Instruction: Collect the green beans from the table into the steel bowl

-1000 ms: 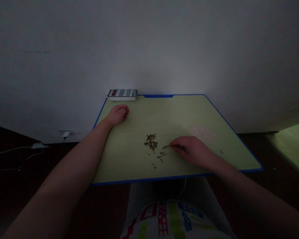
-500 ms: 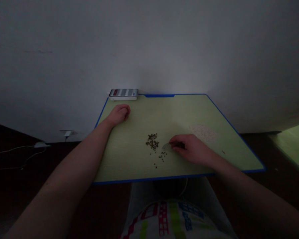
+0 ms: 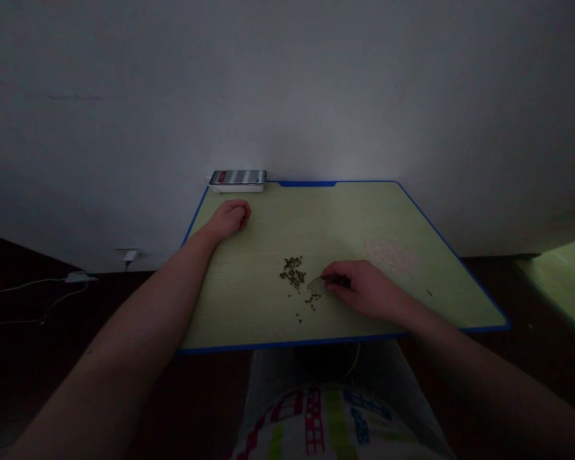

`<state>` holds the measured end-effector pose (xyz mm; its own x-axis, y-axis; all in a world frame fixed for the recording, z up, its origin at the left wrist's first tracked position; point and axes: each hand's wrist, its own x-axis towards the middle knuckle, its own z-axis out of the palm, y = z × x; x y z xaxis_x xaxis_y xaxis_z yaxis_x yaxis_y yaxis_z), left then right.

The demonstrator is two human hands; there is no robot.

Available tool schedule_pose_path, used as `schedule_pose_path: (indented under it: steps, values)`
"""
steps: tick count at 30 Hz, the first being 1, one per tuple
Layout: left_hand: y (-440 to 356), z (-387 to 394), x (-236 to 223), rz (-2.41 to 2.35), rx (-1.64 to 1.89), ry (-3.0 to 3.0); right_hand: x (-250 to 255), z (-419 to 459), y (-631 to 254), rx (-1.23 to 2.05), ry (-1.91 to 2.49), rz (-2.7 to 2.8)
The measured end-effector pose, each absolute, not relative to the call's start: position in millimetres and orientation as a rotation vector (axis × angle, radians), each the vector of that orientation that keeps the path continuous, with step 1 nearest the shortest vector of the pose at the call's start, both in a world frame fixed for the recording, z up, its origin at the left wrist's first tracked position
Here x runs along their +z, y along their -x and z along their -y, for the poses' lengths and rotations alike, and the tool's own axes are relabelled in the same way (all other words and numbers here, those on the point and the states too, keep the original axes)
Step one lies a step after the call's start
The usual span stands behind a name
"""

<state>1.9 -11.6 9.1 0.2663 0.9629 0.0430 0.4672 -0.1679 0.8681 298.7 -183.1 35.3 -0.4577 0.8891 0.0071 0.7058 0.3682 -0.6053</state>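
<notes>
1. right hand (image 3: 364,291) has shifted left and slightly farther across the green tabletop (image 3: 249,300), closing on the dark seeds (image 3: 293,273).
2. The thin tool (image 3: 316,282) pinched in its fingers was pointing left as a flat sliver; its tip now looks broader, a pale rounded blur, and sits just beside the small lower scatter of seeds.
3. Fingertips (image 3: 329,281) now curl tighter round the tool.

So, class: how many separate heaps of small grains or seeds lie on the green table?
2: a dark seed cluster mid-table, left of the right hand; a pale grain patch toward the right edge. Strays lie scattered.
</notes>
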Motion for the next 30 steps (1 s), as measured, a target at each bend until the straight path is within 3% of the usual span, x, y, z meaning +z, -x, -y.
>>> schedule_pose_path:
  steps: [30]
  values:
    - [-5.0,14.7,13.0,-1.34,0.825,-1.738,54.9,143.6,-256.2,0.871,1.132,2.79]
